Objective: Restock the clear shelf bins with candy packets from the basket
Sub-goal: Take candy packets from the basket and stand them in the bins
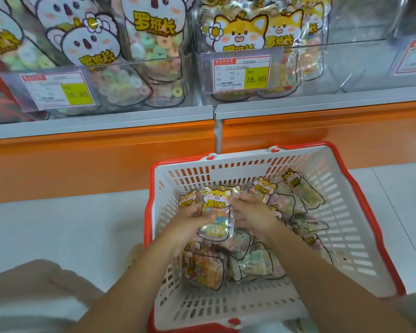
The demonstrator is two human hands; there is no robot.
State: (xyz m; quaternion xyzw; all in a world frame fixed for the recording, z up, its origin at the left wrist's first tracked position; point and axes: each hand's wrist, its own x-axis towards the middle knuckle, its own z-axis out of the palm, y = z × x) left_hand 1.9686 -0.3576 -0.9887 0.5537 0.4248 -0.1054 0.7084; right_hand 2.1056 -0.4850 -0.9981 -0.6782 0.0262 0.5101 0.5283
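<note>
A white basket with a red rim [360,236] stands on the floor and holds several clear candy packets with a yellow dog label. Both my hands are down inside it. My left hand [190,216] and my right hand [250,212] grip one packet [217,212] from either side, upright, its dog label facing me. Another packet [305,188] leans at the basket's far right. Above, the clear shelf bin [346,68] holds dog-label packets [240,32] at its left; its right part looks bare.
A neighbouring clear bin [130,80] to the left holds koala-label packets [89,42]. Price tags [243,73] reading 16.80 hang on the bin fronts. An orange shelf base [82,164] runs below the bins. My knee [34,284] is at the lower left.
</note>
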